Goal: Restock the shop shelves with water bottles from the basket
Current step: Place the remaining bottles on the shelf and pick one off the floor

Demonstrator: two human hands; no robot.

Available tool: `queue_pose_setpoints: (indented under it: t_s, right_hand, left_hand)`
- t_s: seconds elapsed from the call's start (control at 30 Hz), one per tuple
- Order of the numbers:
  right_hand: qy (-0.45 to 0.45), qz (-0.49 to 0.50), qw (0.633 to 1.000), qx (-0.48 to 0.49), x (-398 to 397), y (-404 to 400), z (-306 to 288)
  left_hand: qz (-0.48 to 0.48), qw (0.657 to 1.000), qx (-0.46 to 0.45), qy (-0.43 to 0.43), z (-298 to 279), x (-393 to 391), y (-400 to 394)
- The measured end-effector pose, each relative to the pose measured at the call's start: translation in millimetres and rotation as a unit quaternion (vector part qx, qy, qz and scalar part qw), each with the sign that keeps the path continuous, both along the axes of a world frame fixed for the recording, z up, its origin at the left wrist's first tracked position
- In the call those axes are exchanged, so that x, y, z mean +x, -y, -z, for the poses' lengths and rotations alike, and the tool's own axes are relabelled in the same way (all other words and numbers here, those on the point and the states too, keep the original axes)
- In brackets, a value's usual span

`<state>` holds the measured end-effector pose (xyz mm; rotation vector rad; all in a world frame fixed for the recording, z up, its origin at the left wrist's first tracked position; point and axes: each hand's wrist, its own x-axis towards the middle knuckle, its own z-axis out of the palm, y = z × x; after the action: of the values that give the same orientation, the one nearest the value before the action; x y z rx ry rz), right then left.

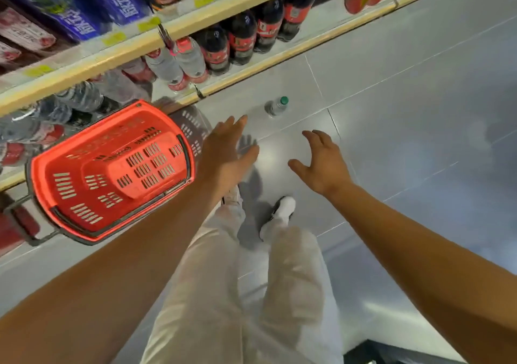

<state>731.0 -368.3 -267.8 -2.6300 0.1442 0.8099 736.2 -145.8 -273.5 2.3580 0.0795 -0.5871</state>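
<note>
The grey tiled floor [405, 89] spreads wide and bare to the right of the red basket [112, 173], plenty of room to move there. The shop shelving [92, 58] runs along the far side of the basket, its cream edge strip slanting up to the right; the basket's far rim sits close against it. The basket itself lies open side up and no bottles show inside it. On the lowest shelf beyond the basket stand clear water bottles with red labels [179, 64], then dark cola bottles [243, 41] further right. Both arms reach out above the floor right of the basket: the left hand [226, 153] flat, fingers straight and together, holding nothing; the right hand [321, 162] spread, fingers loosely bent, also gripping nothing. Beyond both hands one small water bottle [277, 106] rests on the floor, green cap toward the right, long axis roughly along the shelf edge.
</note>
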Motion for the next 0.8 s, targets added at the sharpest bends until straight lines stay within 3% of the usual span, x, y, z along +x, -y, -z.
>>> queue_pose_setpoints:
  t_s: [0.1,0.47,0.8]
  right_hand:
    - [-0.021,-0.007,1.0,0.01,36.3,15.8,38.5]
    - [-0.057,-0.08,0.995,0.035,153.5,49.4,246.2]
    - [0.025,-0.118,0.991,0.065,208.0,57.1,431.3]
  left_hand:
    - [-0.004,1.0,-0.002,0.015,39.6,27.7,21.3]
    - [-0.081,0.993,0.045,-0.068,226.9,84.0,82.8]
    - [-0.149,0.987,-0.009,-0.064,386.1,98.9,117.2]
